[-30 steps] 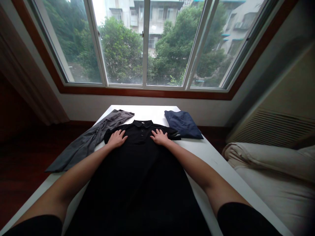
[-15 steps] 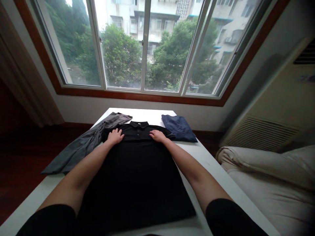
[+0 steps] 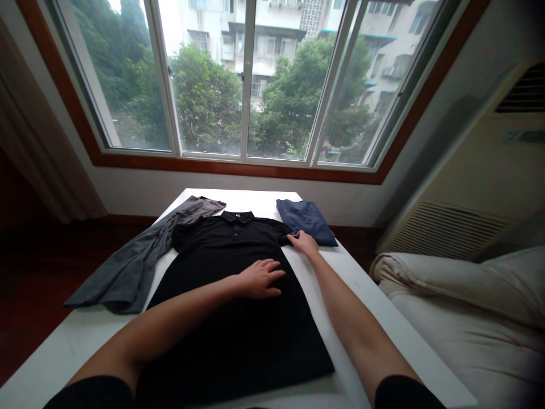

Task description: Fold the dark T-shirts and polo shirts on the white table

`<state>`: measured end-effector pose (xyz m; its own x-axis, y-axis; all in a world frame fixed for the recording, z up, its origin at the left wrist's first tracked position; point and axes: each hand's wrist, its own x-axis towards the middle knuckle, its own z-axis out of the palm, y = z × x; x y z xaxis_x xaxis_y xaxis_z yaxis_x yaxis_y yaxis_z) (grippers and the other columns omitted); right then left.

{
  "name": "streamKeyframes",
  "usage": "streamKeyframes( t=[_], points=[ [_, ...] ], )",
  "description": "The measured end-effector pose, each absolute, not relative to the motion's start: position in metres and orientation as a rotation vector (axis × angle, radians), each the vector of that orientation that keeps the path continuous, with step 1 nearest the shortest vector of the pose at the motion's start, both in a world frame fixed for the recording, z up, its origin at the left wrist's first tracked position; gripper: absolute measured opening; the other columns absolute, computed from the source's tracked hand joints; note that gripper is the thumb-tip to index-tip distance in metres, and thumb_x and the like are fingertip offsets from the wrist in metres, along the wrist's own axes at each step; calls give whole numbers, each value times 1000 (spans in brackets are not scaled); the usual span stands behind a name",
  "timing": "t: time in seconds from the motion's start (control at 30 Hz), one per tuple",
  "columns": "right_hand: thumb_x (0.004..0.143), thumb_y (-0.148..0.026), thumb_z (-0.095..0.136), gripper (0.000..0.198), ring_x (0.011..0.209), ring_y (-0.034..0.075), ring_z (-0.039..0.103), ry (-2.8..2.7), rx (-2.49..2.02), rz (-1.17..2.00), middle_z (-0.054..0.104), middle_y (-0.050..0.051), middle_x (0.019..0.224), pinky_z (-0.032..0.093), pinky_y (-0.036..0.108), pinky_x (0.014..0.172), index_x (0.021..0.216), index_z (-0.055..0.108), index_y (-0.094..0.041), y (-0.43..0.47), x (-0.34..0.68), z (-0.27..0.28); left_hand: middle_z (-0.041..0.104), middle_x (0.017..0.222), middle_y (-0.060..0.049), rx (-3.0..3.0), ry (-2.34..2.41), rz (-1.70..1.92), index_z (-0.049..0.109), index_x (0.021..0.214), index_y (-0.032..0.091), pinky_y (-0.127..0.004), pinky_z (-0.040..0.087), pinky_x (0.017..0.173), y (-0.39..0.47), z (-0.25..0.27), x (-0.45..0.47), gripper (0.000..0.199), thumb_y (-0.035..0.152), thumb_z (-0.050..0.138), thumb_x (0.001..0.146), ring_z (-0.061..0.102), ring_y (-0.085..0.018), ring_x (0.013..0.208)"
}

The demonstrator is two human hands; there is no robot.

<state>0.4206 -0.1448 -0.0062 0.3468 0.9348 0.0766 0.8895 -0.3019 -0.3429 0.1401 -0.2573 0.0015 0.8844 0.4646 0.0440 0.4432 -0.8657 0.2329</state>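
A black polo shirt lies spread out front side up, its collar toward the window and its hem toward me. My left hand is over the right half of the shirt's body, fingers apart and holding nothing; whether it touches the cloth I cannot tell. At the edge of the right sleeve, my right hand has its thumb and fingers closed on the fabric. Just beyond that hand rests a folded navy garment. Grey trousers or a similar grey garment lie along the left, partly against the shirt's left sleeve.
All the clothes lie on a white table. A beige sofa or cushioned seat stands to the right, with an air conditioner behind it. Past the far table edge is a wood-framed window; a curtain hangs at left.
My left hand has moved from the shirt's left shoulder down and right across its body. The right hand has shifted right from the chest to the sleeve edge and closed on it.
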Motion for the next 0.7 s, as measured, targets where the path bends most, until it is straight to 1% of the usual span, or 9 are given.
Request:
streamKeyframes(
  t=[0.03,0.1,0.17,0.2,0.27,0.37,0.53,0.63,0.7],
  points=[
    [93,-62,59,48,103,32,70,-1641,-2265,265,73,15,111,52,36,85,111,70,-19,-145,421,-8,31,171,-19,2833,617,93,43,162,23,-64,29,124,-271,0,149,78,65,55,98,29,-42,157],
    [92,-52,59,36,98,28,70,-1644,-2180,317,75,11,103,51,31,82,103,70,-20,-144,420,-9,22,173,-20,2819,520,43,36,166,21,-70,23,124,-297,-1,162,82,69,47,99,22,-43,159],
    [90,-42,57,26,95,24,70,-1600,-2070,307,76,8,99,50,28,80,98,70,-20,-140,417,-6,17,174,-20,2805,490,65,31,168,21,-70,18,125,-319,-1,167,81,68,39,103,17,-42,161],
    [89,-40,57,25,94,24,69,-1555,-2007,305,75,7,98,50,27,80,97,69,-20,-138,415,-3,16,175,-19,2797,483,83,29,168,21,-70,16,126,-328,0,167,79,67,35,104,15,-40,162],
    [90,-41,54,28,92,24,69,-1447,-1891,320,75,7,98,52,28,78,99,69,-19,-132,412,3,15,175,-18,2782,464,104,28,169,22,-68,13,127,-343,3,165,79,67,33,105,11,-39,162],
    [93,-46,49,37,93,24,69,-1342,-1799,354,75,10,105,55,28,77,108,67,-17,-121,410,9,16,175,-16,2768,440,111,27,169,23,-67,12,128,-355,8,161,79,68,35,104,11,-38,163],
    [91,-37,52,35,108,25,69,-1204,-1880,348,74,14,119,54,31,92,115,67,-17,-111,412,4,17,175,-15,2743,439,127,28,169,24,-66,11,129,-357,11,160,78,68,37,104,12,-37,163],
    [91,-34,49,38,109,27,69,-1150,-1944,340,73,18,122,54,35,94,120,67,-16,-111,415,-4,19,175,-14,2714,423,143,30,168,26,-64,11,129,-355,9,159,77,68,38,104,14,-37,162],
    [91,-33,50,37,110,26,69,-1149,-1962,335,73,17,122,53,34,96,120,68,-17,-110,419,-7,20,175,-13,2704,418,145,32,167,26,-64,11,130,-355,7,158,76,68,39,104,15,-37,162]
  ],
)
